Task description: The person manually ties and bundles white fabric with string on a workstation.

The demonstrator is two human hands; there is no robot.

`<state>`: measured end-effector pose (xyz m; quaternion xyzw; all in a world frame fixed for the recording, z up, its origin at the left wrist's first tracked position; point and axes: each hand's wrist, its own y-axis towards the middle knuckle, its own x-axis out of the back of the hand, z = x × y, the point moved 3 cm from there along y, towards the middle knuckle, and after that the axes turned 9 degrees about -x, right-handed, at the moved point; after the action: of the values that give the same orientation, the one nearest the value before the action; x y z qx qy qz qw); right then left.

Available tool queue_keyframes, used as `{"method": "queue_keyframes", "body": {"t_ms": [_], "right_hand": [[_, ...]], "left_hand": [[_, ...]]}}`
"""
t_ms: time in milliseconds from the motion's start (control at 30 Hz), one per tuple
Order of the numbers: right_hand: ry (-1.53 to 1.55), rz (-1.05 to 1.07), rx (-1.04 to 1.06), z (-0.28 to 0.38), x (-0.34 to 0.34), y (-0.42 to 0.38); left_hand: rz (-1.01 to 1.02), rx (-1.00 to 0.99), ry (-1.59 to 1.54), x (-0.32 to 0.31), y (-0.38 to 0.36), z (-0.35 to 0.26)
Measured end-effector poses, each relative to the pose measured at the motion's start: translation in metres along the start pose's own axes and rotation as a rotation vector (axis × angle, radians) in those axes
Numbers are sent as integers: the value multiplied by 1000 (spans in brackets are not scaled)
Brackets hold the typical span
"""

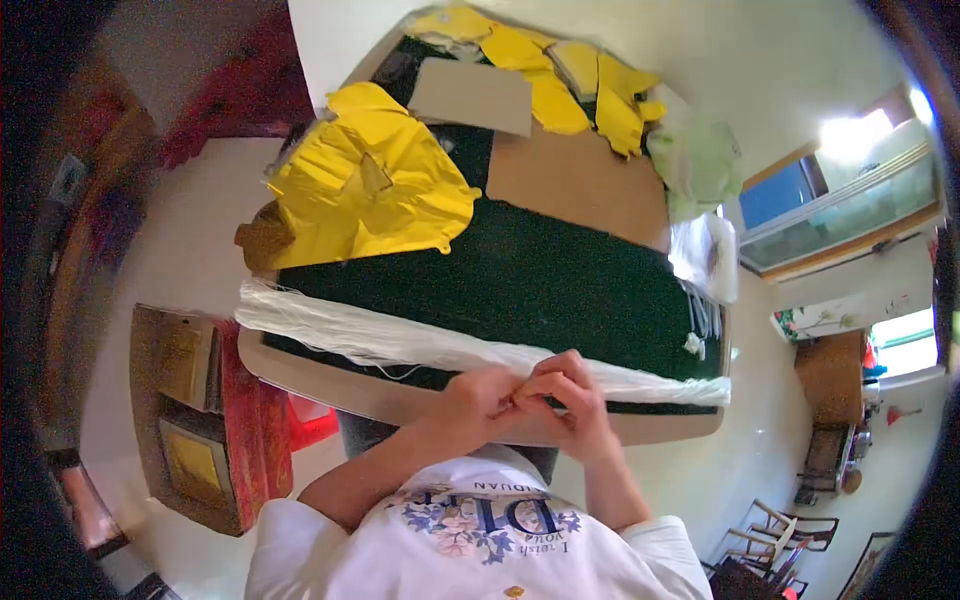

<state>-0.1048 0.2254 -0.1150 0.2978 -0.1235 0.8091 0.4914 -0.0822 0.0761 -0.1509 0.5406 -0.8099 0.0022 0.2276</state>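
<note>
A long bundle of white fibre strands (400, 335) lies across the near edge of a table covered with dark green cloth (560, 280). My left hand (478, 400) and my right hand (572, 400) meet at the near side of the bundle, fingertips pinched together on a few thin white strands between them. Both hands sit over the table's front edge, close to my chest.
Yellow cut paper or fabric pieces (370, 190) lie at the back left of the table, more yellow pieces (570, 80) at the far end, beside brown cardboard (470, 95). A pale green bag (700, 165) sits at the right. A cardboard box (190, 400) stands on the floor to the left.
</note>
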Motion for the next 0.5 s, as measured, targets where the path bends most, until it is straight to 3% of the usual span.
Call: {"method": "queue_keyframes", "body": {"t_ms": [100,200,233,267,333,367,467,500], "right_hand": [[381,-42,-48,-2,-17,5],[1020,243,-213,9,-42,10],[1107,377,-294,4,-54,7],[1050,417,-345,0,-55,4],[939,492,-447,-7,-45,1],[583,363,-380,-24,-45,-6],[254,244,-291,-27,-34,-20],[253,200,-361,-18,-30,-20]], "left_hand": [[31,-21,-138,3,-3,-2],[2,-117,-172,10,-5,-16],[-20,-139,-175,10,-9,-14],[-42,-161,-174,13,-11,-14],[-191,174,-468,30,-27,-12],[-264,341,-611,39,-37,-8],[-553,288,-455,64,-68,32],[-497,303,-366,63,-71,37]]}}
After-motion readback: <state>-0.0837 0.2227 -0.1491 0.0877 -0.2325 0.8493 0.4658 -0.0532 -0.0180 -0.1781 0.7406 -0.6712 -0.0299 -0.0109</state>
